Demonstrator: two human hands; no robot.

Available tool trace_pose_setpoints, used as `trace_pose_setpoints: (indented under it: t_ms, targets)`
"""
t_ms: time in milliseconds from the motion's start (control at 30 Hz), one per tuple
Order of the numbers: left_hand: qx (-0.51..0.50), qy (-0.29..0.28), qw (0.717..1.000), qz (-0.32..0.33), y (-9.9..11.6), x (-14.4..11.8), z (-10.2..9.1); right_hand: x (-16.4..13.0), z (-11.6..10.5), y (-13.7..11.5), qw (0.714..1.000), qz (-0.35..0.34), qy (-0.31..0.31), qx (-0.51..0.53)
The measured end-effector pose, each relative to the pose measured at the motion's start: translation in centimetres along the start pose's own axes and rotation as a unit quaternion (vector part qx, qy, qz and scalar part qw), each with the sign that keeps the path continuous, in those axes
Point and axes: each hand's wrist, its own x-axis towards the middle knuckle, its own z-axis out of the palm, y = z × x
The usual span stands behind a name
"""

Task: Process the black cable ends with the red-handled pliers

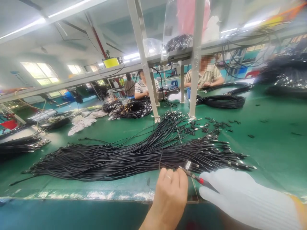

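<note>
left hand (170,189): pinching a cable (160,158) at the table (275,127) edge, before the pile (105,161) | right hand (236,189): gloved, gripping pliers (191,174), tips by left fingertips | risk: slipping tips could nip bare skin; a loose pinch could let the cable twist

Black cables (100,161), dark tool (200,180) with red band, white glove (242,188), green tabletop (271,127), dark-and-pale striped shirt (217,75)

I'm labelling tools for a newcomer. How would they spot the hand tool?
On the green table, find the long spread of black cables. At its near right side, the gloved right hand grips the hand tool. Its red patch sets it apart from the cables.
</note>
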Motion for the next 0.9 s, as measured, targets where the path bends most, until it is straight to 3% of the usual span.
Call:
trace_pose_setpoints:
  t_ms: [100, 167, 267, 400, 500, 633, 767, 833, 900]
  targets:
    - [0.034, -0.001, 0.999, 0.027, -0.1, 0.2, 0.0, 0.6, -0.1, -0.8, 0.993, -0.053, -0.005, -0.104]
    - [0.02, 0.008, 1.0, 0.013, -0.2, 0.0, 0.3, 1.5, -0.5, -1.7, 0.991, 0.013, -0.022, -0.13]
    - [-0.065, 0.01, 0.996, -0.06, -0.3, -0.3, 0.8, 2.7, -1.6, -2.8, 0.987, 0.111, -0.041, -0.11]
    - [-0.179, -0.025, 0.971, -0.154, -0.1, -0.3, 0.9, 3.3, -3.2, -2.7, 0.984, 0.119, -0.129, -0.03]
    - [-0.164, 0.01, 0.975, -0.148, 0.1, -0.4, 1.0, 2.9, -3.7, -2.0, 0.972, 0.073, -0.197, 0.106]
    - [-0.106, 0.056, 0.988, -0.098, 0.2, -1.1, 1.6, 1.9, -2.5, -2.1, 0.936, 0.129, -0.181, 0.273]
    - [-0.14, 0.066, 0.981, -0.114, 0.4, -1.5, 1.7, 1.2, -0.9, -2.1, 0.931, 0.171, -0.17, 0.274]
    - [-0.213, 0.028, 0.961, -0.176, 0.6, -1.5, 1.2, 0.8, -0.5, -1.6, 0.952, 0.147, -0.162, 0.215]
    - [-0.337, -0.056, 0.897, -0.279, 0.6, -1.4, 0.5, 0.3, -0.4, -0.8, 0.973, 0.121, -0.132, 0.147]
